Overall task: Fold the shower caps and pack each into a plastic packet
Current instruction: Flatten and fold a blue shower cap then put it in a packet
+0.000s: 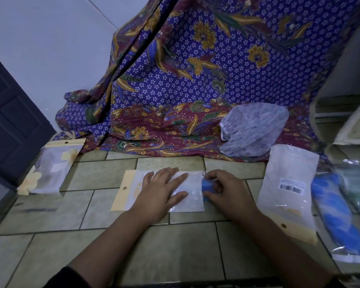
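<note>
Packet: the plastic packet (193, 202) lies flat on the floor (154, 246), in the middle of the view. Its paper top points to 9 o'clock and its open mouth points to 3 o'clock.
Left grip: the left grip (161, 189) lies flat on the packet with the fingers straight and spread wide. It holds nothing. I think it presses down so the slippery packet cannot slide away.
Right grip: the right grip (222, 191) is narrow. Its curled fingers and thumb pinch the blue shower cap (207, 185).
Blue cap: it is folded up small and sits right at the packet's mouth. I cannot tell how far in it is.
Why small: a tight little bundle should fit through the mouth.
Arms: both arms reach forward from 6 o'clock, and the two grips are close together.
Next cap: a white shower cap (254, 129) waits unfolded at 1 o'clock on the flowery cloth (195, 69).
Spare packet: an empty packet (289, 183) lies at 3 o'clock, near the right grip.
Done pile: a filled packet (50, 169) lies at 9 o'clock, well apart.
</note>
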